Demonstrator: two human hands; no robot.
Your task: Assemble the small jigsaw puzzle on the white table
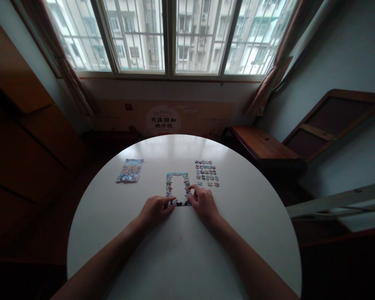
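A small jigsaw frame point(177, 183), only its border assembled, lies flat near the middle of a round white table point(181, 250). My left hand point(156, 210) rests at the frame's lower left corner, index finger stretched onto the bottom edge, other fingers curled. At the lower right corner my right hand point(202, 201) presses its fingertips on the right border; whether a piece is under them is hidden. Loose puzzle pieces point(206, 173) are spread in rows just right of the frame.
A colourful picture card or packet point(130, 170) lies on the table's left. Beyond the table are a barred window point(168, 37), a printed cardboard box point(163, 120), a wooden bench point(262, 146) to the right and dark wooden furniture point(25, 137) on the left.
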